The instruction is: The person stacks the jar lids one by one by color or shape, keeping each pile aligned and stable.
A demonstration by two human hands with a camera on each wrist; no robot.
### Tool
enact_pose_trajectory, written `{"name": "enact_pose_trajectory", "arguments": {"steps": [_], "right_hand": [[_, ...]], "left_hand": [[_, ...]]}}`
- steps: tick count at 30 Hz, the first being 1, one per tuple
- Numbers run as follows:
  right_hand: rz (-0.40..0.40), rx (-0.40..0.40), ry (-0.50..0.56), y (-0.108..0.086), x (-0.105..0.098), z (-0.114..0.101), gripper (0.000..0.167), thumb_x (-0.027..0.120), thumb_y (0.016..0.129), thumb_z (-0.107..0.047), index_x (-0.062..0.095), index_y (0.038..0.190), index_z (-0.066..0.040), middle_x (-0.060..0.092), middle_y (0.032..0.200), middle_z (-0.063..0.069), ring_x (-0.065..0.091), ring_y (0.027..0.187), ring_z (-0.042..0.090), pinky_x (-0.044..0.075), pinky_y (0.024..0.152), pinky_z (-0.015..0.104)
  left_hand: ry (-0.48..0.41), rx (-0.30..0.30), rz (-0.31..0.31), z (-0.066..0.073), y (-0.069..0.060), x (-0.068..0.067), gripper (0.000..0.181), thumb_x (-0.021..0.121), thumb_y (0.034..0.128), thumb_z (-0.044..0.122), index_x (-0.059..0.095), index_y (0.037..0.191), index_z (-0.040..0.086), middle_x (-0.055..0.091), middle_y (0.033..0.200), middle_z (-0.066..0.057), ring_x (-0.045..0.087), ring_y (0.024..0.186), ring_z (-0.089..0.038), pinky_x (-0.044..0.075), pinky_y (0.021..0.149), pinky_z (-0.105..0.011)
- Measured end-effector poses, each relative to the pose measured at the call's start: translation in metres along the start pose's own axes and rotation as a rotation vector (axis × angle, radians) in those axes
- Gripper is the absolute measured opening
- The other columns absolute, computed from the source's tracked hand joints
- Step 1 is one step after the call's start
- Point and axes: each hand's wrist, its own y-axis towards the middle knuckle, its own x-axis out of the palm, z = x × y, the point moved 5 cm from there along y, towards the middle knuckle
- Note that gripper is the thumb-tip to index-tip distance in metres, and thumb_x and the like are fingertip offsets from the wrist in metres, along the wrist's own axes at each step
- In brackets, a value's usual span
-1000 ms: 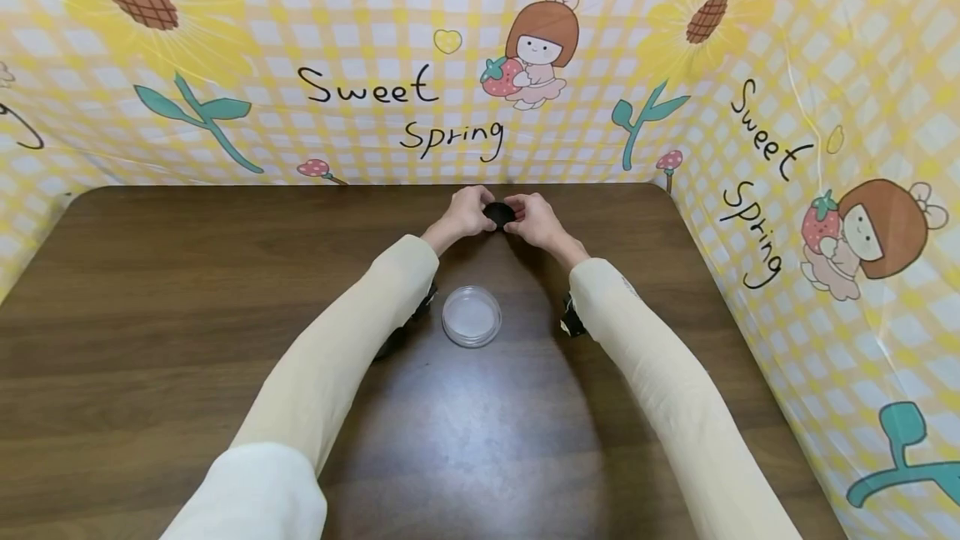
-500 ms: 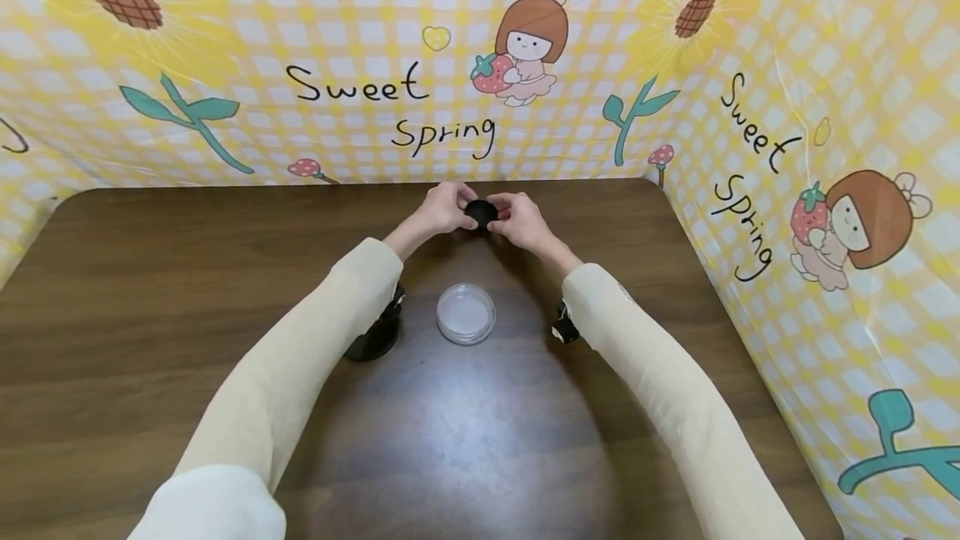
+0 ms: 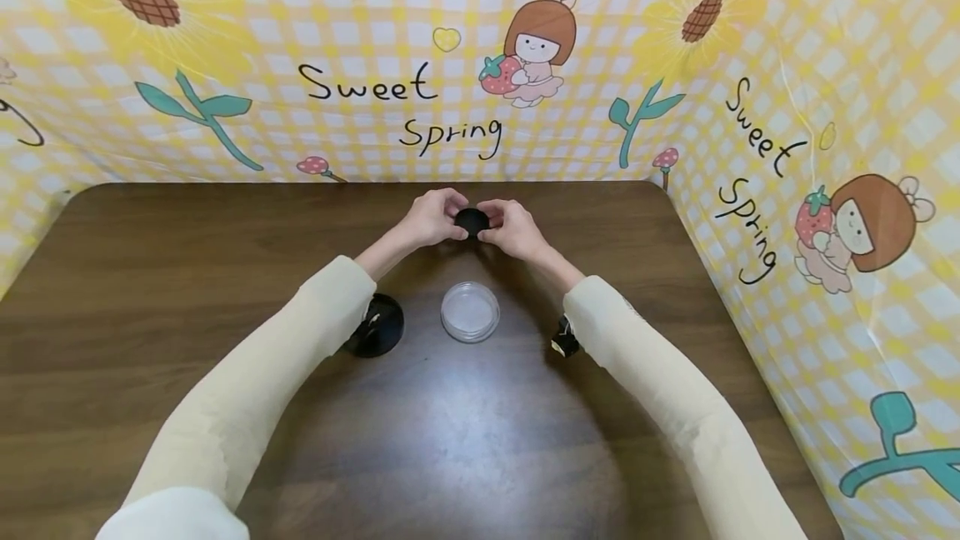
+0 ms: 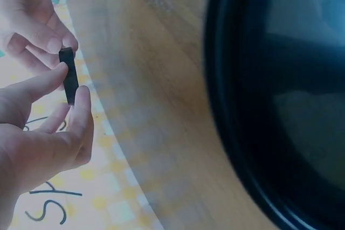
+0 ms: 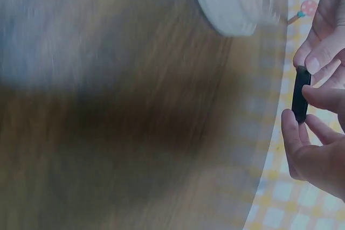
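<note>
A small, thin black disc (image 3: 472, 223), which looks like a lid, is held up between both hands near the table's far edge. My left hand (image 3: 433, 217) pinches its left rim between thumb and fingers. From the other side, my right hand (image 3: 514, 230) pinches the right rim. Both wrist views show the disc (image 4: 69, 76) nearly edge-on, with fingertips on both its ends. Nearer to me stands a round, clear, shallow jar (image 3: 470, 312); its upper side looks uncovered. Beside it, partly behind my left sleeve, lies a larger glossy black round dish or lid (image 3: 382, 327).
The brown wooden table (image 3: 187, 273) ends at a yellow checked cloth wall (image 3: 375, 32) behind, with another along the right. A small black device (image 3: 566, 338) sits under my right sleeve. The black round dish's thick rim (image 4: 215, 100) fills the left wrist view's right side.
Both hands have moved left with the black disc and slightly toward me. My left forearm has swung left, so more of the large black dish shows. The clear jar stays in place.
</note>
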Motion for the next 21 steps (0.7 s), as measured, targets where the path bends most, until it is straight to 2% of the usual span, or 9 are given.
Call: {"name": "enact_pose_trajectory", "arguments": {"steps": [4, 9, 17, 21], "right_hand": [[-0.024, -0.024, 0.008, -0.004, 0.009, -0.011, 0.046, 0.07, 0.085, 0.001, 0.057, 0.129, 0.003, 0.06, 0.123, 0.017, 0.06, 0.104, 0.027, 0.049, 0.088, 0.031], [-0.055, -0.052, 0.022, -0.008, 0.019, -0.021, 0.047, 0.07, 0.084, 0.003, 0.057, 0.129, 0.004, 0.06, 0.123, 0.018, 0.061, 0.104, 0.028, 0.05, 0.088, 0.029], [-0.068, -0.056, 0.033, -0.021, 0.029, -0.033, 0.047, 0.07, 0.085, 0.002, 0.057, 0.13, 0.003, 0.057, 0.123, 0.018, 0.06, 0.104, 0.026, 0.05, 0.087, 0.029], [-0.088, -0.073, 0.035, -0.028, 0.039, -0.042, 0.047, 0.07, 0.085, 0.002, 0.057, 0.13, 0.003, 0.057, 0.122, 0.018, 0.06, 0.103, 0.026, 0.05, 0.087, 0.029]], "left_hand": [[0.015, 0.024, 0.018, -0.004, -0.015, -0.006, 0.046, 0.076, 0.0807, 0.002, 0.058, 0.123, -0.002, 0.059, 0.11, -0.018, 0.06, 0.099, -0.029, 0.05, 0.087, -0.037], [0.017, 0.019, 0.041, -0.008, -0.034, -0.012, 0.045, 0.075, 0.081, 0.001, 0.058, 0.123, -0.004, 0.057, 0.111, -0.02, 0.058, 0.099, -0.03, 0.049, 0.087, -0.039], [-0.029, -0.002, 0.073, -0.011, -0.057, -0.016, 0.045, 0.076, 0.0802, 0.001, 0.059, 0.122, -0.004, 0.056, 0.111, -0.02, 0.058, 0.1, -0.031, 0.049, 0.088, -0.039], [-0.015, -0.002, 0.065, -0.015, -0.071, -0.02, 0.044, 0.076, 0.0799, 0.003, 0.06, 0.121, -0.003, 0.057, 0.109, -0.02, 0.058, 0.099, -0.03, 0.049, 0.087, -0.04]]}}
